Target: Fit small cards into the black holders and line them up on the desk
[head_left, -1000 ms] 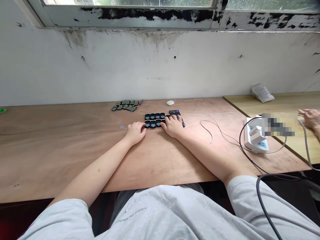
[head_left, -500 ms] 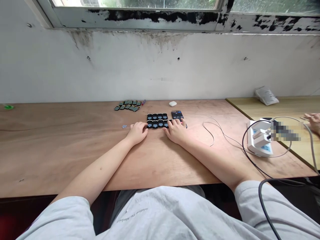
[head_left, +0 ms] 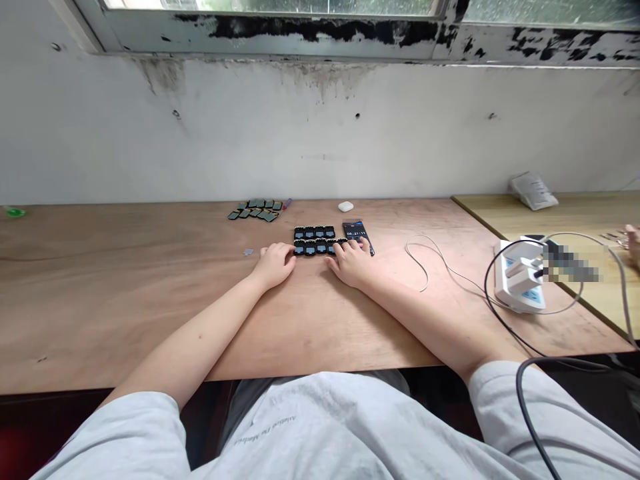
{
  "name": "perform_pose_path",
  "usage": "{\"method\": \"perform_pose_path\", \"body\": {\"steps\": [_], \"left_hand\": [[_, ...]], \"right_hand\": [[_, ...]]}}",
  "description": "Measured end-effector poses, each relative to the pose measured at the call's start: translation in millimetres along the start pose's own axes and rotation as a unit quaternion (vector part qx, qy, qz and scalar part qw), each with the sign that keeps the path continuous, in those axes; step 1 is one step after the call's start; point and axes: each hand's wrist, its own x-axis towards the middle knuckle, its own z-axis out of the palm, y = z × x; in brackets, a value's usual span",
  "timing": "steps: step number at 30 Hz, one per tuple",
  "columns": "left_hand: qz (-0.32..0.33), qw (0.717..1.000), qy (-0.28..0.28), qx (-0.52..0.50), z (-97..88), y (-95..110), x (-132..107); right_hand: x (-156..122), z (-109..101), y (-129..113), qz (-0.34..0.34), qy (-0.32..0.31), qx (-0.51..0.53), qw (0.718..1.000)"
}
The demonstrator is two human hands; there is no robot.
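Note:
Two rows of small black pieces with grey-blue centres [head_left: 310, 247] lie close together on the wooden table. My left hand [head_left: 277, 265] rests on the table at the left end of the front row, its fingertips touching the end piece. At the other end, my right hand [head_left: 351, 262] lies with fingers spread over the last pieces and the lower part of a phone [head_left: 355, 230] showing a running timer. Those fingers hide part of the front row. A small grey-blue chip [head_left: 248, 252] sits left of my left hand.
Several dark flat pieces with grey faces [head_left: 256, 212] lie at the back, beside a purple pen-like object [head_left: 287, 204]. A white case [head_left: 345, 207] is near the wall. A power strip [head_left: 520, 283] and cables stand right. Another person's hand [head_left: 634, 243] shows at the right edge.
The phone's timer has advanced, and my right fingers have shifted very slightly. My left hand stays in place. The other person's hand has moved right, partly out of view.

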Motion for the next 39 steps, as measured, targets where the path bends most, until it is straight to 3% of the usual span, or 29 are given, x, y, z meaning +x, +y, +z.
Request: {"method": "perform_pose_path", "body": {"steps": [11, 16, 18, 21, 25, 29, 33, 39], "left_hand": [[0.002, 1.000, 0.006, -0.004, 0.3, -0.6, -0.7], [0.025, 0.998, 0.048, -0.007, -1.7, -0.2, -1.7], [0.047, 0.996, 0.076, 0.000, -3.5, 0.7, -2.6], [0.110, 0.989, 0.101, 0.002, -6.0, 3.7, -5.3], [0.229, 0.971, 0.070, -0.011, -6.7, 12.1, -10.8], [0.289, 0.956, 0.010, -0.042, -4.7, 20.6, -13.4], [0.304, 0.949, -0.026, -0.079, -3.2, 23.8, -13.2], [0.257, 0.952, -0.048, -0.158, -3.9, 32.0, -15.8]], "right_hand": [[-2.0, -7.6, -2.8, 0.000, 0.020, 0.002, 1.000], [-3.3, -10.6, -5.2, 0.001, 0.034, -0.007, 0.999], [-3.9, -12.1, -5.7, -0.019, 0.038, -0.002, 0.999], [-4.5, -15.0, -6.3, -0.105, 0.022, 0.022, 0.994], [-4.8, -15.1, -6.8, -0.244, -0.031, 0.091, 0.965], [-2.8, -7.2, -5.2, -0.301, -0.022, 0.181, 0.936], [0.4, 0.1, -2.7, -0.302, -0.026, 0.272, 0.913], [1.9, 1.7, -2.2, -0.248, -0.057, 0.304, 0.918]]}}
